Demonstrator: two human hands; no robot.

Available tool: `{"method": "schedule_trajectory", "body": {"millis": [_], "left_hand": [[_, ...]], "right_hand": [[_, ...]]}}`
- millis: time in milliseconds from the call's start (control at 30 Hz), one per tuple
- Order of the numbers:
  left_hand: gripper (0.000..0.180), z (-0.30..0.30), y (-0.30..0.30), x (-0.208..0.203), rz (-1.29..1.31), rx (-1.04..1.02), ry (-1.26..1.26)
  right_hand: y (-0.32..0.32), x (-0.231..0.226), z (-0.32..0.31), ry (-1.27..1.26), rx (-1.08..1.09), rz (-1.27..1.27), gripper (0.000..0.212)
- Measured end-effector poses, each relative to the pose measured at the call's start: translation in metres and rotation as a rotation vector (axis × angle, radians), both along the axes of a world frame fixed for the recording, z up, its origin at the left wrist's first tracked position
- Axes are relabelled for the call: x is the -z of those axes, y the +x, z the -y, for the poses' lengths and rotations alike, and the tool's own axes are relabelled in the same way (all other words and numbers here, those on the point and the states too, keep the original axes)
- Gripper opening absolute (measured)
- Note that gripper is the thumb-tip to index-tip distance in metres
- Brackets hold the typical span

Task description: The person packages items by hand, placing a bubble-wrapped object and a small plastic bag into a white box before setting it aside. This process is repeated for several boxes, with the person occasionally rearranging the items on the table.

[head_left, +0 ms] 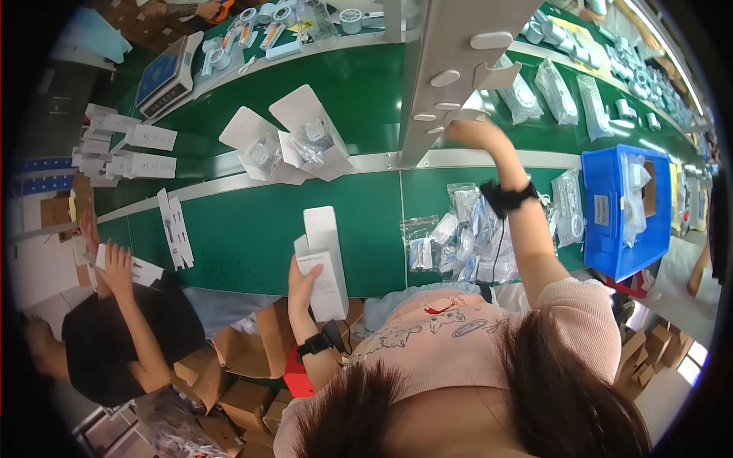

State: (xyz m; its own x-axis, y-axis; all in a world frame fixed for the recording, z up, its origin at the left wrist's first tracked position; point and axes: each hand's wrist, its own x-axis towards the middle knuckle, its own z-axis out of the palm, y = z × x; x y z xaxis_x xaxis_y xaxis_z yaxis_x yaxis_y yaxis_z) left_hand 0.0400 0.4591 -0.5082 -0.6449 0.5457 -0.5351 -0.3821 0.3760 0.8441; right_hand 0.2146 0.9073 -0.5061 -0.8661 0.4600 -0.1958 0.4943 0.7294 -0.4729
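A tall white carton (324,263) with its top flap open stands at the near edge of the green worktop (252,229), beside a heap of clear bagged parts (466,237). A blue crate (622,210) sits towards the right end. The left hand (301,286) has its grip wrapped on the carton's side. The right hand (473,133) is raised to a grey overhead rail (450,69); its grip cannot be made out.

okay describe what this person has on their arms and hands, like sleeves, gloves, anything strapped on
Both hands are bare, no gloves. The left hand has a black strap with a small black device at its wrist. The right hand has a similar black band on the wrist. A short pink sleeve covers the right upper arm; forearms are uncovered.
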Motion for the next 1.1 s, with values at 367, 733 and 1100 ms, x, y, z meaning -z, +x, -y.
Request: {"method": "schedule_trajectory", "body": {"millis": [367, 733, 1100], "left_hand": [[0.091, -0.104, 0.058, -0.075, -0.874, 0.47, 0.2], [0.072, -0.152, 0.076, -0.025, -0.954, 0.321, 0.287], [0.074, -0.121, 0.089, -0.004, -0.885, -0.025, 0.406]], "right_hand": [[-0.019, 0.066, -0.088, -0.125, 0.293, -0.071, 0.092], [-0.004, -0.114, 0.162, -0.541, 0.959, -1.511, 0.062], [0.001, -0.121, 0.195, 0.113, 0.105, -0.8, 0.053]]}}
